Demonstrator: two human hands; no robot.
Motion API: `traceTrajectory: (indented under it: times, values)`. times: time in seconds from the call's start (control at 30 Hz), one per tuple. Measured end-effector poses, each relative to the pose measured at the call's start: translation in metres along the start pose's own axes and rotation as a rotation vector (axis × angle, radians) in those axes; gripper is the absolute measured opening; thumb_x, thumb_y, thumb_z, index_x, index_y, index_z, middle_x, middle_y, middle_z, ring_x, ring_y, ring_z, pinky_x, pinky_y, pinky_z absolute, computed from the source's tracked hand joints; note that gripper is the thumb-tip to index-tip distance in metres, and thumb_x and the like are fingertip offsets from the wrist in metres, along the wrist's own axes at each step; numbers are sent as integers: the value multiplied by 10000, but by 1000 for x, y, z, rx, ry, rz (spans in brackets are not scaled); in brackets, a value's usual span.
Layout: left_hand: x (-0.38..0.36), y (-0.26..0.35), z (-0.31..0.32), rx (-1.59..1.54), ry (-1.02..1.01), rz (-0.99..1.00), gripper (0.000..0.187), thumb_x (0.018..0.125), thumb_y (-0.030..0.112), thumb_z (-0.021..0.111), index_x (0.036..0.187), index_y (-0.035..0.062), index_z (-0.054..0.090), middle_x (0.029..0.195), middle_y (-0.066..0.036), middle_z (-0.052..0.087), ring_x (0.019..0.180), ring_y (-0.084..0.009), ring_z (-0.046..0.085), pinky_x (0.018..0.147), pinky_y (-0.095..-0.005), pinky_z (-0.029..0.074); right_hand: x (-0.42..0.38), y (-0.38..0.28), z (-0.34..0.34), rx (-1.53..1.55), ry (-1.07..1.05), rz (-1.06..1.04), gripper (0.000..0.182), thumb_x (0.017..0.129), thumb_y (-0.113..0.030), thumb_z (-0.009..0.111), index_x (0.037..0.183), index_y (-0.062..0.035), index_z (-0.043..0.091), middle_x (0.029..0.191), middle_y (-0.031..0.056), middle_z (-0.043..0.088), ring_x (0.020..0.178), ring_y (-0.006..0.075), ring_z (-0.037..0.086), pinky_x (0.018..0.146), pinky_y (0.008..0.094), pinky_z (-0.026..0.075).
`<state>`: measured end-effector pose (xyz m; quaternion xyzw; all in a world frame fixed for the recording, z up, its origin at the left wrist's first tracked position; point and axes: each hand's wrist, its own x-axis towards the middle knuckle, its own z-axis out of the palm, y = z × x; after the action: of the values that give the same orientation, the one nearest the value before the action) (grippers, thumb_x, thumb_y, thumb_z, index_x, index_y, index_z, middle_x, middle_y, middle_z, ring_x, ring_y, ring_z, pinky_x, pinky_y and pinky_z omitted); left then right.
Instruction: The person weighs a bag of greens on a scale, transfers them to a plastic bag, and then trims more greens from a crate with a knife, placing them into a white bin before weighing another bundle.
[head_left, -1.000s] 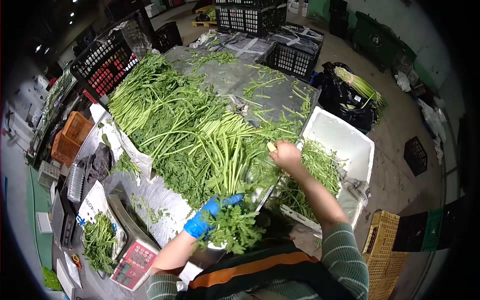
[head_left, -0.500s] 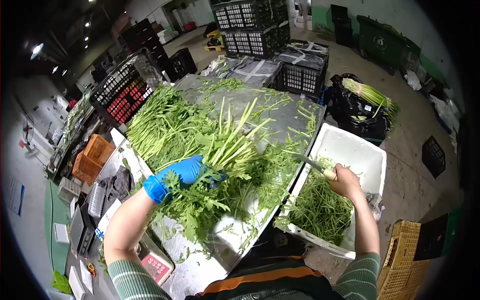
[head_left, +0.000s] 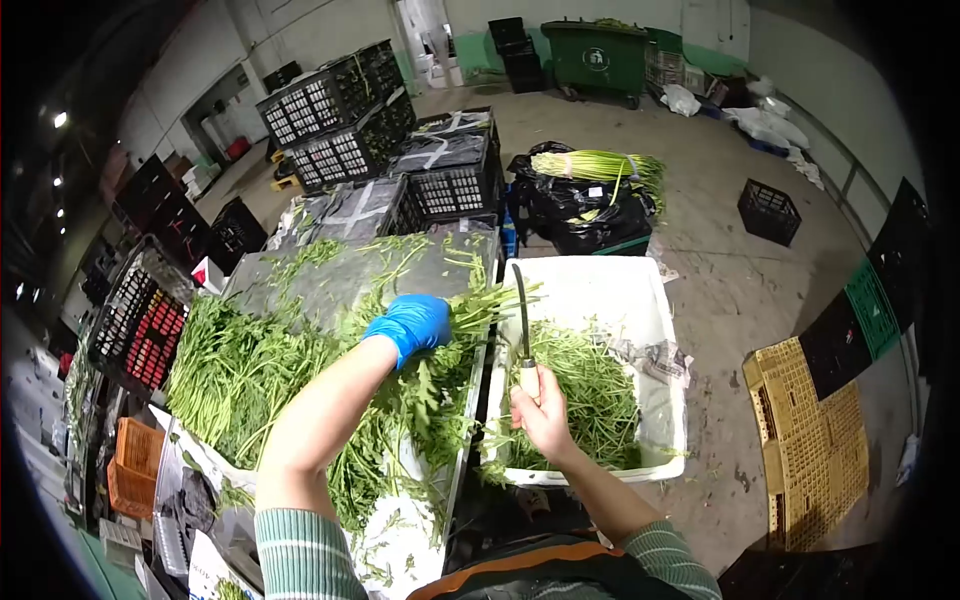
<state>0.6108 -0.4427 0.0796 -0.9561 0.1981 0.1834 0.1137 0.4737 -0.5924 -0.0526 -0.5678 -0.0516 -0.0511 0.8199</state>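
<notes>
1. The left hand (head_left: pixel 415 325), in a blue glove, is closed around a bunch of leafy greens (head_left: pixel 483 308); the cut-looking stem ends point right, past the table's edge and over the near side of a white box; leaves hang below the glove.
2. The right hand (head_left: pixel 543 415), bare, has its fingers wrapped around the pale handle of a curved knife (head_left: pixel 522 315); the dark blade stands roughly upright, tip toward the far side; the stems and blade overlap in this view, and whether they touch I cannot tell.
3. The white box (head_left: pixel 675 430) sits to the right of the table; a heap of green trimmings (head_left: pixel 590 400) lies inside it, just beyond the right hand.
4. The table (head_left: pixel 285 285) carries a large pile of greens (head_left: pixel 230 375) on its left; loose sprigs lie scattered on its far part.
5. Beyond the table stand stacked black crates (head_left: pixel 330 125); to their right, a bundle of pale green stalks (head_left: pixel 590 165) rests on black plastic (head_left: pixel 560 210); yellow crates (head_left: pixel 810 440) stand on the floor at right.
</notes>
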Motion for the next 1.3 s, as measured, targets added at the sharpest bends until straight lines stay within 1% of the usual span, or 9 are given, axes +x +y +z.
traceTrajectory:
  times: [0.17,0.33,0.4,0.5,0.73,0.83,0.93,1.17,1.3]
  values:
    - [36,25,4,-51,-48,78,300,716,202,516,917,8,627,934,-228,596,874,-351,588,773,-397,462,22,-17,-27,-40,6,316,225,906,-176,438,1059,-15,397,660,25,471,452,83,439,377,227,388]
    - [37,51,-26,111,61,87,254,730,183,523,907,53,651,934,-187,618,872,-318,607,747,-397,480,52,-78,-32,61,311,-847,131,908,-146,397,917,-33,463,589,-5,463,417,57,420,318,189,360]
    - [28,56,-30,139,178,37,237,723,183,543,890,57,654,909,-171,627,843,-310,616,714,-395,488,40,42,-36,107,-236,375,117,882,-164,480,907,-51,488,513,-25,443,361,54,397,288,201,311]
    - [16,24,-51,133,344,-49,210,717,217,581,825,55,659,840,-157,636,787,-309,624,655,-395,494,1,48,3,10,-201,686,171,881,-224,493,947,-68,470,530,-28,409,372,65,387,294,209,303]
    - [-43,-55,13,-277,529,201,406,743,285,637,1086,85,551,862,-158,626,762,-306,609,699,-378,473,77,94,55,-172,-375,589,211,851,-249,515,794,-60,441,596,8,460,423,77,441,317,222,343]
    - [-69,-65,32,-1181,379,21,379,794,215,643,1113,45,532,866,-5,624,683,-118,561,634,-280,465,119,80,68,-922,-667,326,415,852,-315,515,1095,19,481,874,150,598,747,254,594,692,354,491]
    - [-82,-75,67,-1687,427,-81,372,789,191,655,1116,57,541,881,10,608,694,-68,523,612,-249,440,132,63,70,-307,-369,226,697,822,-411,548,1270,66,309,1275,263,371,1191,292,386,998,368,307]
    - [-44,-38,112,-2099,660,-69,291,821,207,598,1057,38,574,948,-46,611,806,-125,580,738,-257,467,92,52,118,17,-534,-17,584,591,-162,801,1074,-6,512,1032,95,582,935,176,531,860,312,426]
    - [-52,-25,99,-2184,509,35,298,794,139,617,1062,19,563,1031,-80,601,958,-168,558,866,-301,431,103,27,81,-923,-573,2,397,672,-347,684,896,-28,610,758,140,623,732,267,613,679,361,494]
